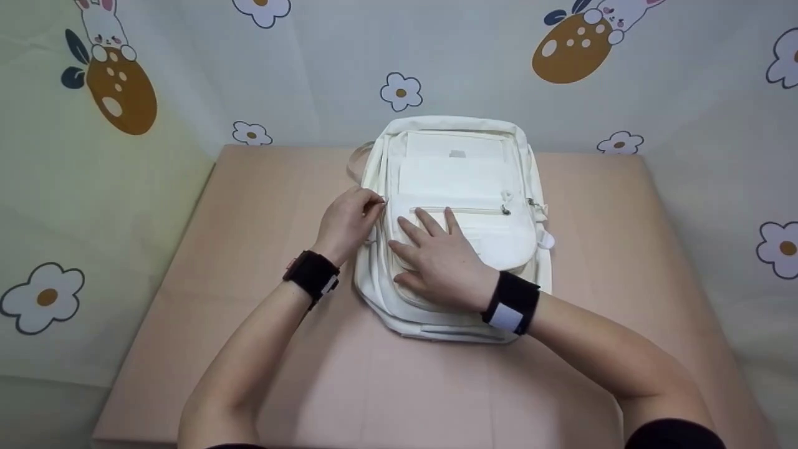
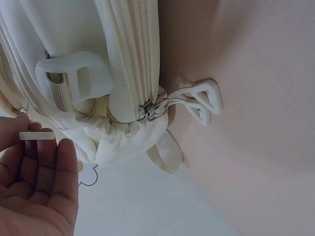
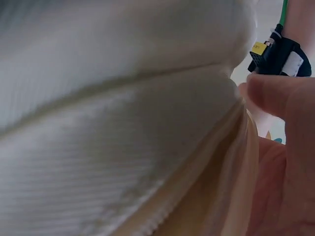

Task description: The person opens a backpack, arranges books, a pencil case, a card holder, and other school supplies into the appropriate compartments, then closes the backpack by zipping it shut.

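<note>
A cream-white backpack [image 1: 458,178] lies on the table with its front pockets facing up. At its left side my left hand [image 1: 348,224] pinches a flat cream zipper pull [image 2: 37,135] between thumb and fingers. A small metal slider [image 2: 20,111] shows just above that hand in the left wrist view. My right hand [image 1: 446,268] rests on the lower front of the bag, fingers spread. Close up in the right wrist view, a zipped edge [image 3: 182,196] gapes beside the right hand's thumb.
A white plastic buckle [image 2: 74,78] sits on the bag's side, and triangular pulls [image 2: 209,96] hang from another zipper. A strap loop [image 1: 356,161] sticks out at the upper left. The pinkish table [image 1: 268,181] meets a patterned curtain [image 1: 324,75] behind.
</note>
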The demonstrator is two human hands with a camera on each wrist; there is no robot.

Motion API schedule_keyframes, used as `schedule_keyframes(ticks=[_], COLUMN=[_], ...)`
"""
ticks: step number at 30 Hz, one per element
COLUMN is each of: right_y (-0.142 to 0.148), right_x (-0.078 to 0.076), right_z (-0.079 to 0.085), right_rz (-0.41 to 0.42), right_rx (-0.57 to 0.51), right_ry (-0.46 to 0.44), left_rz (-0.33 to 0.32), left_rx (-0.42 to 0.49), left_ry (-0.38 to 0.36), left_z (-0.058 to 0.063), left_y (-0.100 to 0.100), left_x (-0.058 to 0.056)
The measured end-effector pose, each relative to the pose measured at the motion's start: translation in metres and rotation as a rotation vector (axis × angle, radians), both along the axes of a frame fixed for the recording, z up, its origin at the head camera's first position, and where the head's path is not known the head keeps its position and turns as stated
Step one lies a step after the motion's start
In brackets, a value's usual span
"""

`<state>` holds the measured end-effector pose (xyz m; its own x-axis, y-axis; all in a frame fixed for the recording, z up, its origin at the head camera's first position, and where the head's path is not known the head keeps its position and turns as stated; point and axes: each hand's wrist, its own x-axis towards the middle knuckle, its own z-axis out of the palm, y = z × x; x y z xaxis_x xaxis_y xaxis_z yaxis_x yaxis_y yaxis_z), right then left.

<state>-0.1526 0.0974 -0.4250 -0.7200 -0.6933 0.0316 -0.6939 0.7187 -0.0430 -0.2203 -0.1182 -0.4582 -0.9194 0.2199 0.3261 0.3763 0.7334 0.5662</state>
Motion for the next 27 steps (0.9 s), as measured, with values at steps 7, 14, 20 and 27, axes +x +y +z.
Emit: schedule_keyframes(ticks=[7,14,20,27], right_y=[0.0,0.0,0.001,0.001], right_x=[0.0,-0.001,-0.001,0.0], right_z=[-0.001,-0.002,-0.001,0.001], right_rz=[0.008,0.013,0.021,0.017], right_rx=[-0.011,-0.007,-0.013,-0.026], right_ry=[0.002,0.003,-0.01,-0.015], left_rz=[-0.02,-0.048,-0.076,-0.101], left_rx=[-0.004,-0.049,-0.058,-0.049], left_ry=[0.013,0.039,0.048,0.072], left_z=[0.002,0.002,-0.001,-0.005], left_y=[-0.001,-0.002,-0.004,-0.004], left_x=[0.006,0.024,0.043,0.047])
